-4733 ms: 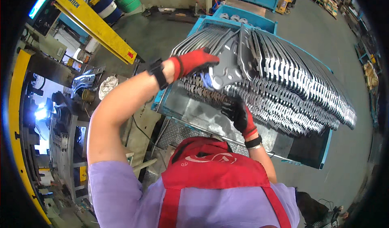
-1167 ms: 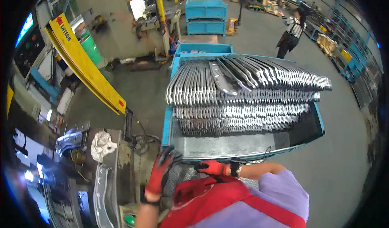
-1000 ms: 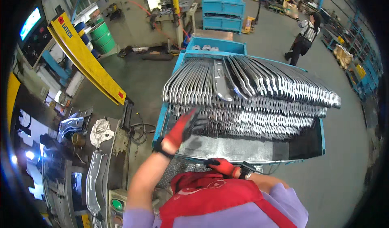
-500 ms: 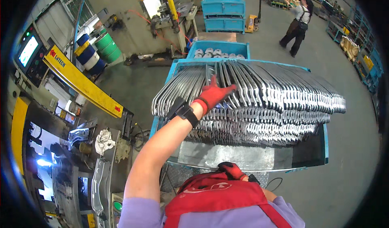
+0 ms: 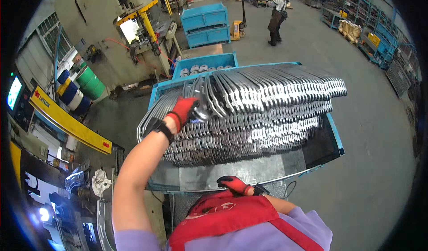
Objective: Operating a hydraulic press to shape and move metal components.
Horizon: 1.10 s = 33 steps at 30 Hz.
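Note:
My left hand [image 5: 182,110], in a red glove, is closed at the left part of the top row of bent metal bars. Its fingers grip a shiny bent metal bar [image 5: 203,113], blurred by motion and partly behind the glove. More bent metal bars [image 5: 272,89] stand packed on edge in stacked layers inside a blue bin [image 5: 336,137]. To the left of my hand some bars lean over at a slant. My right hand [image 5: 235,185], in a red glove with dark fingers, lies at the bin's near rim, its fingers curled over it.
A smaller blue bin [image 5: 178,66] with metal parts adjoins the far side. Yellow machine guarding [image 5: 71,121] stands left, near green [image 5: 90,82] and blue-white drums. Beyond are stacked blue crates [image 5: 206,26] and a person [image 5: 277,17] in a striped top.
My left hand's spread fingers have closed on a bar, and the hand has drawn toward me and left. The view has swung, shifting the bin leftward. The distant person has turned.

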Motion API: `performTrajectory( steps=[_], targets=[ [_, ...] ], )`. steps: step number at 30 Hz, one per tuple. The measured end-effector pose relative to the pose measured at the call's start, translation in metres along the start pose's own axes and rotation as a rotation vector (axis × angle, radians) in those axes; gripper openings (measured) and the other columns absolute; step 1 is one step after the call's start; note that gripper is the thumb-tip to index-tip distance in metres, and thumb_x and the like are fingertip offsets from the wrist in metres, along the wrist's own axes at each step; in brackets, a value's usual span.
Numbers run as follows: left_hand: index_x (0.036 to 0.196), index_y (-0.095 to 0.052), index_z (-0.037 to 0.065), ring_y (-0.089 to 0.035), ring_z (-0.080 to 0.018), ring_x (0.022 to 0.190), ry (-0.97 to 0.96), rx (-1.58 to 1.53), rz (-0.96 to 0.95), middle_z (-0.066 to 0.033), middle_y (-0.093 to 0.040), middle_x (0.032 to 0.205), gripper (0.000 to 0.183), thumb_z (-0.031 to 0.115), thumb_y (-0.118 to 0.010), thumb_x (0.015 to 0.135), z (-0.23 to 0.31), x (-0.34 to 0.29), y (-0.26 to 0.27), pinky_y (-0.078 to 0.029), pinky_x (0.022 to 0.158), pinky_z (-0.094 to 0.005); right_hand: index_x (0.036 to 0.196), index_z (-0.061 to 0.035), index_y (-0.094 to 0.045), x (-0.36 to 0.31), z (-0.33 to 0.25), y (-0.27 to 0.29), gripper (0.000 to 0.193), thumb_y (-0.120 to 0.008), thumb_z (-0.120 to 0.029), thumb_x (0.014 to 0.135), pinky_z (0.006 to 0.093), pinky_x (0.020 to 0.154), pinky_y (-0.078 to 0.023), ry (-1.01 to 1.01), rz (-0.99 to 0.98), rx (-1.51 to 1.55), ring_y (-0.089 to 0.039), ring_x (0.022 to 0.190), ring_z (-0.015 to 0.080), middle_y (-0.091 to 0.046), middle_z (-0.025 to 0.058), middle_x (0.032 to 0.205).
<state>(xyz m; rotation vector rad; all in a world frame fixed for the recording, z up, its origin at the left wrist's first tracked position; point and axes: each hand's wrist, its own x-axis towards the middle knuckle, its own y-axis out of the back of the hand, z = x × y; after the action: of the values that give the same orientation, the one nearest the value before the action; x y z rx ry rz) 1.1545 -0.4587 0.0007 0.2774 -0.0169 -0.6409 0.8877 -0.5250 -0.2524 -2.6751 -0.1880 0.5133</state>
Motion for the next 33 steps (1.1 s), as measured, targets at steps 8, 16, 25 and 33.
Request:
performTrajectory(
  steps=[8,16,25,33],
  targets=[
    [0.075,-0.053,0.005,-0.051,-0.0136,0.063,0.218,-0.372,0.056,-0.0028,-0.05,0.071,0.013,0.016,-0.05,0.079,0.02,-0.116,0.039,-0.042,0.053,-0.025,0.122,-0.0018,-0.041,0.011,-0.115,-0.025,0.047,-0.043,-0.033,0.087,0.0318,0.091,-0.036,0.256,-0.198,0.312,-0.049,0.104,0.0189,-0.051,0.0097,0.115],
    [0.122,-0.038,0.001,-0.056,-0.0117,0.072,0.284,-0.127,0.241,-0.0029,-0.058,0.089,0.051,0.003,-0.055,0.074,-0.049,-0.275,0.068,-0.042,0.072,-0.0237,0.124,-0.0125,-0.039,0.103,-0.176,-0.063,0.05,-0.043,-0.042,0.084,0.0304,0.09,-0.035,0.377,0.033,0.592,-0.047,0.097,0.0165,-0.05,0.0023,0.108],
    [0.121,-0.041,0.007,-0.049,-0.0281,0.102,0.364,0.209,0.766,-0.0176,-0.05,0.111,0.058,0.026,-0.064,0.072,-0.079,-0.426,0.027,-0.039,0.085,-0.0324,0.122,-0.0018,-0.038,0.086,-0.101,-0.168,0.041,-0.043,-0.009,0.082,0.0288,0.083,-0.041,0.339,-0.436,-0.516,-0.052,0.095,0.0175,-0.052,0.0103,0.107],
    [0.111,-0.052,0.008,-0.059,-0.0198,0.084,0.532,0.233,1.283,-0.0113,-0.06,0.092,0.045,0.018,-0.064,0.069,-0.126,-0.552,0.036,-0.045,0.073,-0.0303,0.12,-0.0029,-0.041,0.101,-0.034,-0.317,0.034,-0.041,-0.008,0.086,0.0334,0.086,-0.042,-0.524,-0.851,-0.063,-0.051,0.1,0.0203,-0.052,0.0075,0.108]
  ],
)
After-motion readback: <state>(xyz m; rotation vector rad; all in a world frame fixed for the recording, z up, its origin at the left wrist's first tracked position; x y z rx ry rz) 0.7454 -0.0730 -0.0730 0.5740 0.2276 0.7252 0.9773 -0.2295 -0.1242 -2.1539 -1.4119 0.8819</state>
